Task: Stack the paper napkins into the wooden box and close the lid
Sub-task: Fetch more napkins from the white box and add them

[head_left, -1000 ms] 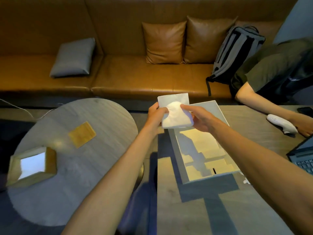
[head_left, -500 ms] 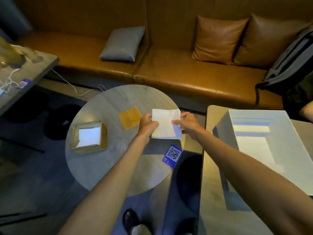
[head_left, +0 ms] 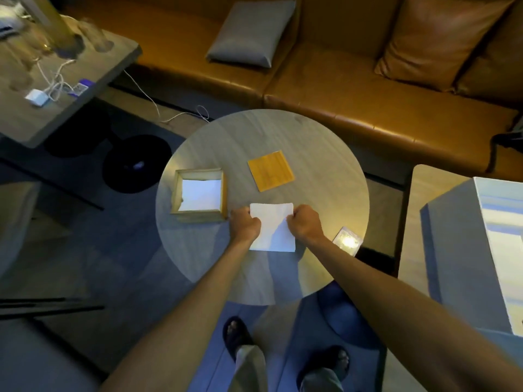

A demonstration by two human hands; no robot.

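Note:
I hold a white paper napkin point(head_left: 273, 226) flat above the round table point(head_left: 283, 137), my left hand point(head_left: 244, 226) gripping its left edge and my right hand point(head_left: 305, 223) its right edge. Just left of my left hand stands the open wooden box point(head_left: 199, 215), with white napkins showing inside it. The box's flat wooden lid point(head_left: 270, 170) lies apart on the table, behind the napkin.
A small glossy card point(head_left: 347, 240) lies at the table's right edge. A white carton point(head_left: 458, 250) stands on a table to the right. A brown sofa with a grey cushion point(head_left: 252, 35) runs behind. A side table point(head_left: 85, 89) with cables is far left. My feet are below.
The napkin has come from above the white carton on the right over to the round table, and now sits lower, close beside the wooden box. Both hands have kept their hold.

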